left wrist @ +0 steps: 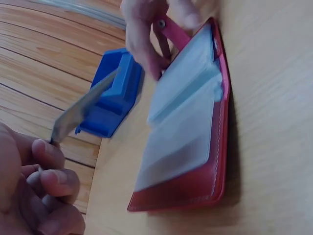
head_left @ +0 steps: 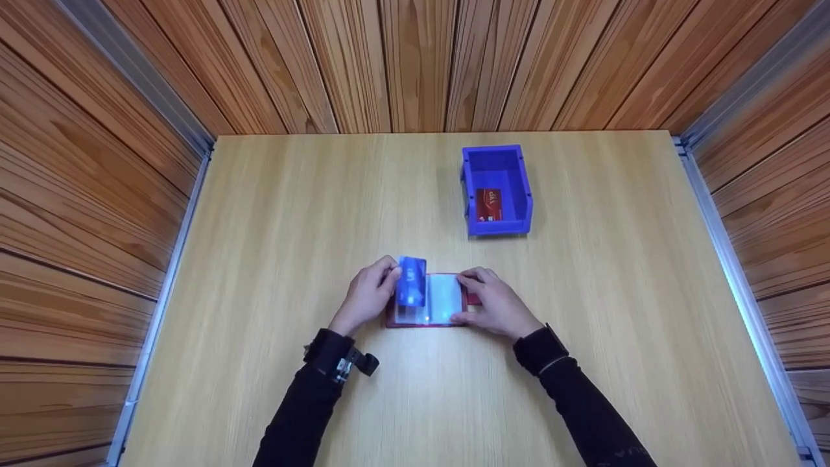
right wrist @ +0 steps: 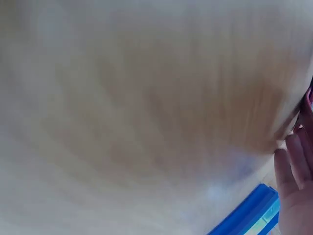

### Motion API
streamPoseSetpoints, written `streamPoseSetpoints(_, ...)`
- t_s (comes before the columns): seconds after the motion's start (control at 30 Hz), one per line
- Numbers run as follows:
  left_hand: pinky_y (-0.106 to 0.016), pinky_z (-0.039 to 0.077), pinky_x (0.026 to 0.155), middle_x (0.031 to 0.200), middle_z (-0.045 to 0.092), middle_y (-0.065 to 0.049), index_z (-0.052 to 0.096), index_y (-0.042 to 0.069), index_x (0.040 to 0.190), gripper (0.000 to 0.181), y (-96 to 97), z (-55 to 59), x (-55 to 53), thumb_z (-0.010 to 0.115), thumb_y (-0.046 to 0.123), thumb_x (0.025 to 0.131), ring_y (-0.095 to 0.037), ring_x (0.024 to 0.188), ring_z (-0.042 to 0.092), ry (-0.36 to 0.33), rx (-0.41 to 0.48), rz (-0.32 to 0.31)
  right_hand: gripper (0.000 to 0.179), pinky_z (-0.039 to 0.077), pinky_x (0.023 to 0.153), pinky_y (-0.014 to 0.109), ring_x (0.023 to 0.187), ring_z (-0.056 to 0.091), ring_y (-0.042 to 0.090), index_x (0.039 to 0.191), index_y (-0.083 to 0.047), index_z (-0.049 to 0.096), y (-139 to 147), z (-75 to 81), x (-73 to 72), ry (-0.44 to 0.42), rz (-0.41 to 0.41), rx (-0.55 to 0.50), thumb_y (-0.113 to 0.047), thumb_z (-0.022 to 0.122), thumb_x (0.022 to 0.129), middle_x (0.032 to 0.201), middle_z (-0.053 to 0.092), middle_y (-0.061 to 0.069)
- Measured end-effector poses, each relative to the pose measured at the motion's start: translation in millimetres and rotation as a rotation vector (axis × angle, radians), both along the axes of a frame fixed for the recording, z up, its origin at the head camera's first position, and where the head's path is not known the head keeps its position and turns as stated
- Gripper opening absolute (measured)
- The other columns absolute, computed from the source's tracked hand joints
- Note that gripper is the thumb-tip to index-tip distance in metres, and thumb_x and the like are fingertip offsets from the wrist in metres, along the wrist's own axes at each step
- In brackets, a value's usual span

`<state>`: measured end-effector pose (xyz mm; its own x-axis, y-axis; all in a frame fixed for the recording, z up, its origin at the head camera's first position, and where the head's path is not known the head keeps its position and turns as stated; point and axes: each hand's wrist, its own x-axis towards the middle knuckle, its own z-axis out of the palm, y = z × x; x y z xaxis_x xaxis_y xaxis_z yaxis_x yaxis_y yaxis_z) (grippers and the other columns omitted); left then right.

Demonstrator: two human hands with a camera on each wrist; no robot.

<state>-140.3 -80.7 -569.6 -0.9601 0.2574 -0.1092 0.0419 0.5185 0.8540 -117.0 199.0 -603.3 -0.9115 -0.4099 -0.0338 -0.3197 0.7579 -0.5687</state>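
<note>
A red card holder [head_left: 445,299] lies opened out on the table, its clear plastic sleeves facing up. My left hand [head_left: 368,295] pinches a blue card [head_left: 412,282] between thumb and fingers, over the holder's left half. The left wrist view shows that card [left wrist: 78,112] nearly edge-on, raised apart from the sleeves [left wrist: 178,132]. On the other side, my right hand [head_left: 496,303] grips the holder's right edge, thumb near the lower corner and fingers near the upper one. A red strap [left wrist: 173,32] with a metal snap sticks out beside the right fingers.
Beyond the hands stands a blue open-front bin [head_left: 499,228] with a red card [head_left: 488,205] inside. Wood-plank walls [head_left: 415,65] border the light wooden table [head_left: 292,214] at the back and sides. In the right wrist view a blurred surface fills most of the picture.
</note>
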Motion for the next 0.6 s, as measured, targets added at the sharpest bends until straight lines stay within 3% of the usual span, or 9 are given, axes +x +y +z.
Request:
streamPoseSetpoints(0.13, -0.028, 0.039, 0.065, 0.074, 0.051, 0.006, 0.06, 0.014, 0.097, 0.017, 8.7, -0.1, 3.5, 0.053, 0.024, 0.109, -0.013, 0.069, 0.05, -0.012, 0.056, -0.024, 0.044, 0.05, 0.099, 0.042, 0.116, 0.058, 0.024, 0.13, -0.003, 0.069, -10.4, 5.5, 0.1, 0.029, -0.067, -0.092, -0.035, 0.071, 0.099, 0.121, 0.065, 0.008)
streamPoseSetpoints(0.23, -0.027, 0.039, 0.064, 0.073, 0.051, 0.006, 0.06, 0.014, 0.097, 0.017, 16.2, 0.3, 5.2, 0.053, 0.024, 0.109, -0.013, 0.069, 0.05, 0.0, 0.095, -0.047, 0.028, 0.05, 0.086, 0.036, 0.097, 0.059, 0.019, 0.115, -0.006, 0.074, -21.7, 12.6, -0.3, -0.003, -0.127, -0.241, -0.029, 0.06, 0.106, 0.103, 0.066, 0.003)
streamPoseSetpoints(0.43, -0.024, 0.039, 0.064, 0.073, 0.051, 0.007, 0.06, 0.012, 0.099, 0.017, 27.8, -3.0, 7.4, 0.052, 0.023, 0.109, -0.011, 0.068, 0.049, 0.013, 0.154, -0.081, 0.025, 0.045, 0.067, 0.025, 0.074, 0.057, 0.018, 0.093, -0.002, 0.065, -36.0, 22.1, -0.7, -0.221, -0.21, -0.562, -0.02, 0.056, 0.108, 0.08, 0.06, 0.002)
streamPoseSetpoints(0.53, -0.025, 0.039, 0.064, 0.071, 0.053, 0.008, 0.062, 0.012, 0.098, 0.018, 30.1, -7.1, 8.3, 0.054, 0.025, 0.109, -0.01, 0.066, 0.051, 0.034, 0.111, -0.091, 0.024, 0.047, 0.062, 0.024, 0.069, 0.059, 0.021, 0.091, 0.004, 0.062, -35.9, 25.4, -0.7, -0.286, -0.251, -0.611, -0.013, 0.057, 0.107, 0.077, 0.06, 0.007)
streamPoseSetpoints(0.6, -0.026, 0.039, 0.065, 0.071, 0.056, 0.008, 0.064, 0.013, 0.098, 0.021, 29.9, -10.2, 8.6, 0.054, 0.029, 0.109, -0.01, 0.067, 0.052, 0.076, 0.033, -0.094, 0.024, 0.047, 0.062, 0.023, 0.068, 0.059, 0.018, 0.09, 0.004, 0.062, -33.3, 26.6, -1.4, -0.284, -0.278, -0.61, -0.013, 0.058, 0.106, 0.076, 0.06, 0.006)
